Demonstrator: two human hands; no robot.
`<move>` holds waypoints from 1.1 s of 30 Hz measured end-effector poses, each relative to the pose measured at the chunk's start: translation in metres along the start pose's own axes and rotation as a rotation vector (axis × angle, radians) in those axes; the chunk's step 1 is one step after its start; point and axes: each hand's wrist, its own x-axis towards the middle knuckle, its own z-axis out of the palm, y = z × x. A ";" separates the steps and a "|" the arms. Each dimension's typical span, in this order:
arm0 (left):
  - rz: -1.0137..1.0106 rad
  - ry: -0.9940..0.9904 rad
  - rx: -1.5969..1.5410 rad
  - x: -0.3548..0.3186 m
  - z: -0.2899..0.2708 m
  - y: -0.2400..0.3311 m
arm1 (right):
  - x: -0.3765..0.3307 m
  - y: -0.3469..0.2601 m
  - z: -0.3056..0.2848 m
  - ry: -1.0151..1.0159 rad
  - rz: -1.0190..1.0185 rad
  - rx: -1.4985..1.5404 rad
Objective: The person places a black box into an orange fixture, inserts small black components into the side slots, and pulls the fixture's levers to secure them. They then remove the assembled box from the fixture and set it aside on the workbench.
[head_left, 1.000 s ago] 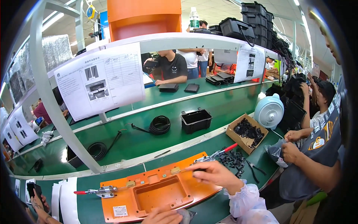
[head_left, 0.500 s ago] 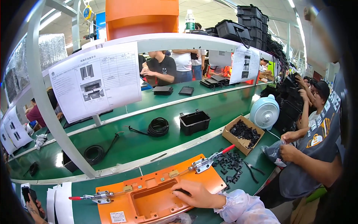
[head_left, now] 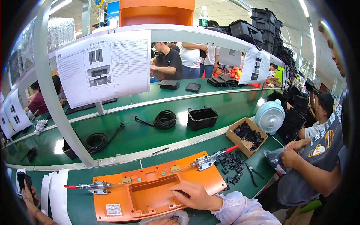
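Note:
My right hand is over the near right side of the orange fixture, fingers bent round a small black piece that is mostly hidden. Beneath and beside it lies the fixture's rectangular recess. Only a little of my left hand shows at the bottom edge, against a clear plastic bag; its fingers are mostly out of sight. Toggle clamps with red handles, the left clamp and the right clamp, are mounted on the fixture.
Right of the fixture are loose black clips, pliers, a cardboard box of black parts and a fan. A co-worker handles a bag there. Behind stand a black case and coiled cable. Another person's hand holds a phone.
The view has shifted a little. My right hand stays over the recess with the black piece, slightly nearer. Part of my left hand now shows by the plastic bag at the bottom edge.

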 end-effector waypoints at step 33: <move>-0.005 0.027 0.012 0.004 0.001 -0.001 | 0.001 0.004 0.000 0.029 -0.069 -0.041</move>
